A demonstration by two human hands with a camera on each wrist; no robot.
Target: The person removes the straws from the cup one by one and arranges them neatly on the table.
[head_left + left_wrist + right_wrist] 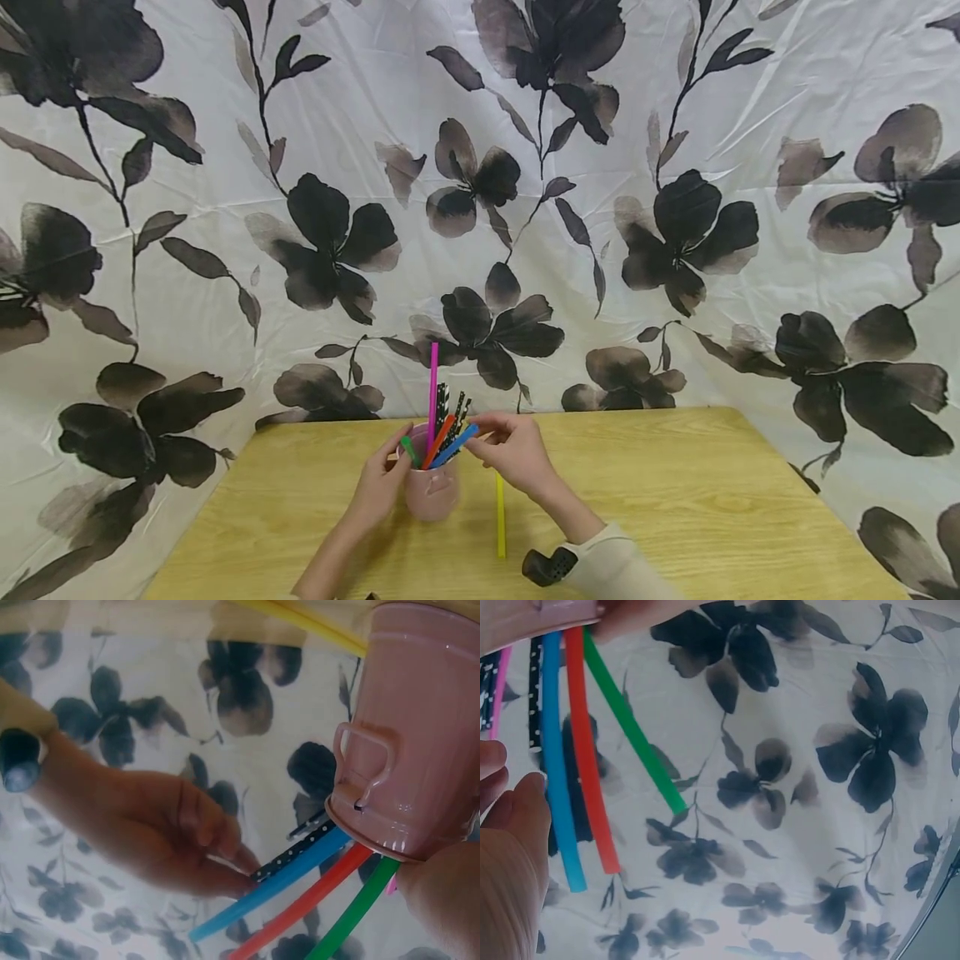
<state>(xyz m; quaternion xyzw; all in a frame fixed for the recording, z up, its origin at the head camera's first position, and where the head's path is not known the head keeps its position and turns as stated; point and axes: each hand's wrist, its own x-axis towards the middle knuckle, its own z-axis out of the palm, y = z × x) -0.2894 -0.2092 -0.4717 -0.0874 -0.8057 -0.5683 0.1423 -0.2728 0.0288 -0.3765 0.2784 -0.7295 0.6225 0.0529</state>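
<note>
My left hand grips a pink metal cup by its rim, the thumb at the near edge. A small looped handle shows on the cup's side. Out of the cup stick drinking straws: a tall magenta straw, a red straw, a blue straw, a green straw and several black ones with white dots. My right hand is beside the straws' upper ends, its fingertips close to a dotted straw's tip and the blue one.
A yellow straw lies on the wooden table, right of the cup. Behind the table hangs a white cloth printed with dark flowers. A black wrist device is worn at the right sleeve.
</note>
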